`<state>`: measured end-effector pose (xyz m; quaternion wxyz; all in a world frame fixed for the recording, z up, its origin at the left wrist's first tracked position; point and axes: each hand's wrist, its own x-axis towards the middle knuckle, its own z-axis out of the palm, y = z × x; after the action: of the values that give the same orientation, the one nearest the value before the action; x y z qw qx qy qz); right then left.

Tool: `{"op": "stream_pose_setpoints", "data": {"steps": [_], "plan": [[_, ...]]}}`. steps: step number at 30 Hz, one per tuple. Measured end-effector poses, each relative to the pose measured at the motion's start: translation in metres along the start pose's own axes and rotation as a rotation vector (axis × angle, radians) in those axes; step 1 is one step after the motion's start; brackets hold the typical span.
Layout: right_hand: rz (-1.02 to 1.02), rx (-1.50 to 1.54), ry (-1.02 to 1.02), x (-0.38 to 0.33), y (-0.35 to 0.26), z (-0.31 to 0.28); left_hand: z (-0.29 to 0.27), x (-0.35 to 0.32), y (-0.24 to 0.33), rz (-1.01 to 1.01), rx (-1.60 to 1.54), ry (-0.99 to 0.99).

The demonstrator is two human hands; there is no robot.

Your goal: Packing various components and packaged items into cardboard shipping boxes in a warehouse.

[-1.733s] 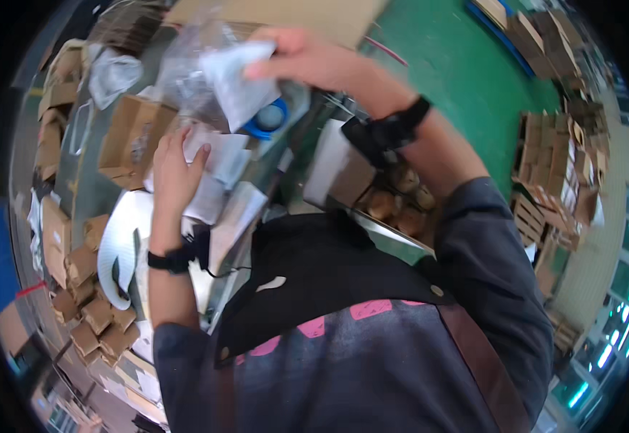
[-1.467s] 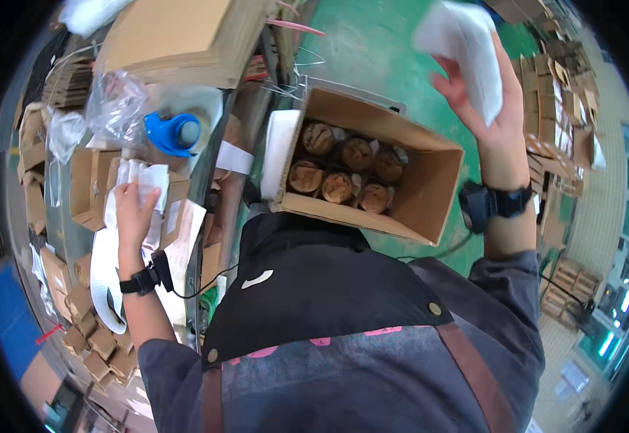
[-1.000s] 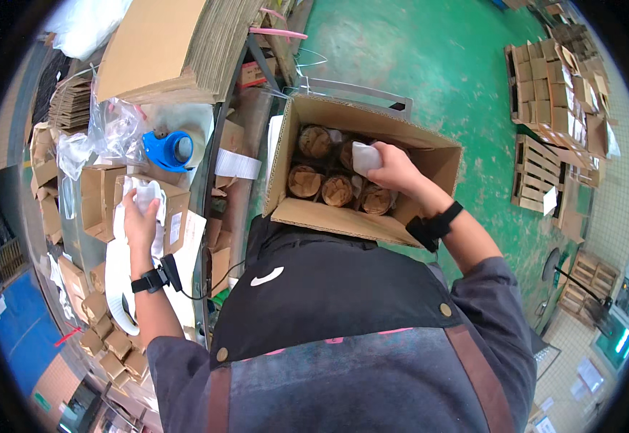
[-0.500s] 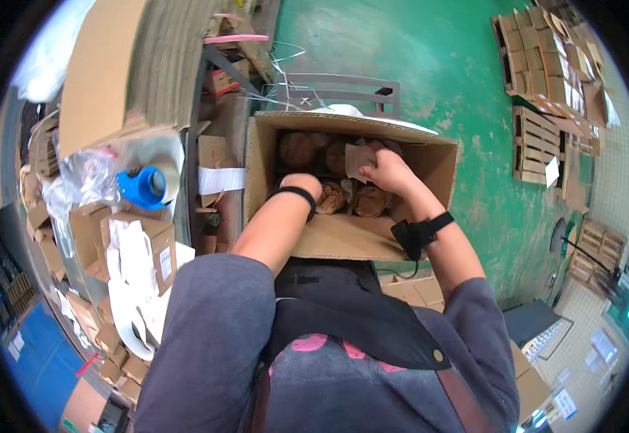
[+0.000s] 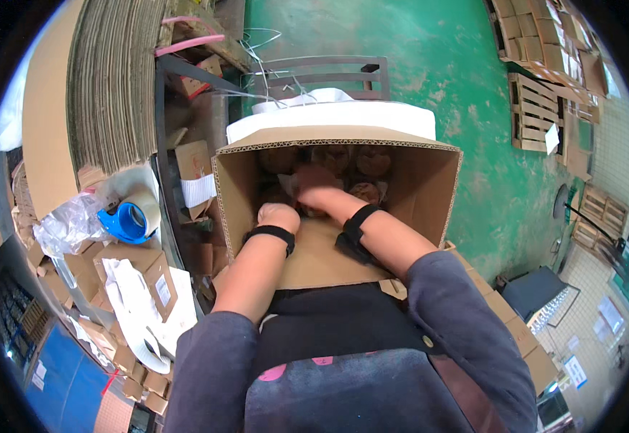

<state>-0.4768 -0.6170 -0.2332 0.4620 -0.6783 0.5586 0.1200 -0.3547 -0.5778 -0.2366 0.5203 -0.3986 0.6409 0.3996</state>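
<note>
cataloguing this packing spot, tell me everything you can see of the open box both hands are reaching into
The box is plain brown, apparently corrugated cardboard, with a ridged cut edge along its rim. It sits before the person, mouth open. Inside are round bundles seemingly wrapped in brown paper, some partly hidden. The left hand and blurred right hand reach in; whether they touch its walls is unclear. White material shows beyond its far wall. Its underside is hidden.
</note>
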Motion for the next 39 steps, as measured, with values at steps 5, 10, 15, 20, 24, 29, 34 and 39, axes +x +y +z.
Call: {"op": "stream_pose_setpoints", "data": {"steps": [5, 10, 15, 20, 24, 29, 34, 39], "plan": [[0.055, -0.013, 0.134, 0.012, -0.034, 0.023, -0.005, -0.012, 0.0, -0.01, -0.051, 0.089], [-0.446, -0.05, -0.089, 0.022, 0.027, 0.051, -0.047, -0.056, 0.022, 0.13, 0.032, -0.16], [0.125, -0.307, -0.111, 0.006, -0.065, -0.039, -0.07, -0.272, -0.022, 0.505, -0.272, 0.593], [-0.172, -0.227, 0.06, 0.024, -0.03, -0.005, 0.064, -0.336, -0.091, 0.413, -1.029, 0.817], [-0.193, -0.026, -0.404, -0.003, -0.032, -0.073, 0.244, -0.278, -0.143, -0.187, -1.849, 0.933], [-0.267, 0.463, -0.204, -0.178, -0.181, -0.172, 0.349, -0.245, -0.243, -1.659, -1.086, 1.564], [-0.418, 0.604, -0.19, -0.231, -0.268, -0.129, 0.382, -0.276, -0.307, -0.81, -1.738, 1.426], [-0.786, 0.43, -0.652, -0.171, -0.399, 0.009, 0.386, -0.335, -0.201, 0.149, -1.912, 2.18]]}}
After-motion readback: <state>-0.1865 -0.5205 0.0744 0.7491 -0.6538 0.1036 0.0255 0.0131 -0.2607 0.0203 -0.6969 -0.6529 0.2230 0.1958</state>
